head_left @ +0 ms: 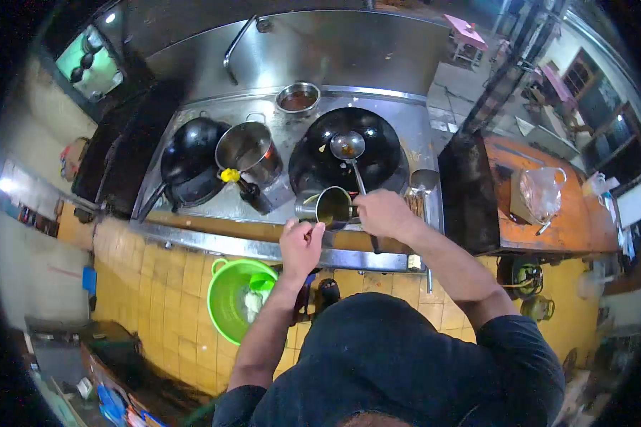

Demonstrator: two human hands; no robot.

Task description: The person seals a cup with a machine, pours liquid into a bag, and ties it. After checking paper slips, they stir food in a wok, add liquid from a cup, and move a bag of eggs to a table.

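Observation:
My right hand [384, 213] is closed around the handle of a metal ladle [349, 146]. The ladle's bowl rests inside a large black wok [313, 160], with a little brownish liquid in it. A metal cup [333, 206] with a dark inside is tilted at the stove's front edge, just left of my right hand. My left hand [301, 248] is at the cup's lower left, with curled fingers and the thumb against it; the exact grip is partly hidden. Small food bits cling to the wok.
A steel pot [248, 149] with a yellow thing [230, 175] at its rim stands left of the wok. Beyond are another black wok [189, 153] and a bowl of reddish-brown liquid [298, 98]. A green basket [224, 306] sits on the floor; an orange table [548, 238] stands right.

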